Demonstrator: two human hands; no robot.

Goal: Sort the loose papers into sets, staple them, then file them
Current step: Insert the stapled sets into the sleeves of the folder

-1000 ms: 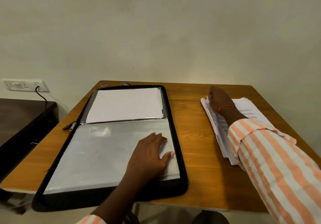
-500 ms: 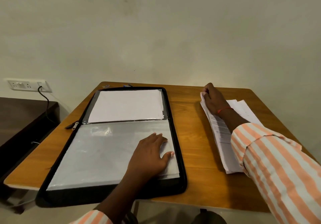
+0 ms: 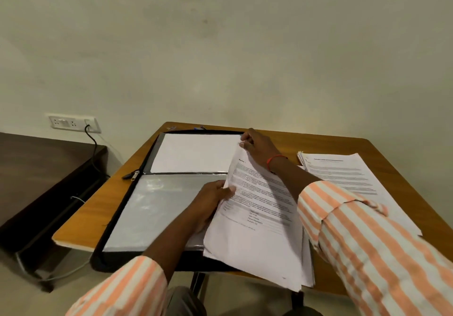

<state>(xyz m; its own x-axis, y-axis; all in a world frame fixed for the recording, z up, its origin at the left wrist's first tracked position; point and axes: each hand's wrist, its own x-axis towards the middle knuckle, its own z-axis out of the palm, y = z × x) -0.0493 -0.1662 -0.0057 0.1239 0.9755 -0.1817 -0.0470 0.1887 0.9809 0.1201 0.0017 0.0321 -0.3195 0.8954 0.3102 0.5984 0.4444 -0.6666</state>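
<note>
the set of papers [image 3: 259, 229] is held by both hands. its far corner, at about 12 o'clock, is pinched between the thumb and fingers of the right hand [image 3: 257, 148]. its 9 o'clock edge is gripped by the left hand [image 3: 210, 200], with the thumb laid on the printed face and the fingers tucked beneath. the printed side is turned up, but the text is too blurred to be read. the near end of the set reaches the 6 o'clock edge of the table [image 3: 115, 193]; whether it rests there cannot be told. a red thread [image 3: 274, 160] is worn on the right wrist.

under the set, toward 9 o'clock, the folder [image 3: 157, 205] lies open and flat on the table, and its 3 o'clock side is overlapped by the held sheets. a clear plastic sleeve is seen across its near half and a white sheet [image 3: 196, 153] in its far half. the zip pull [image 3: 132, 175] lies at the folder's 9 o'clock edge, level with the hinge.

at 3 o'clock of the held set, a stack of papers [image 3: 343, 175] rests on the table, printed side up, partly hidden by the right forearm.

farther out, at 10 o'clock, a wall socket [image 3: 73, 123] is seen with a black cable [image 3: 92, 141] plugged in, and a dark side table [image 3: 36, 180] stands below it at 9 o'clock.
</note>
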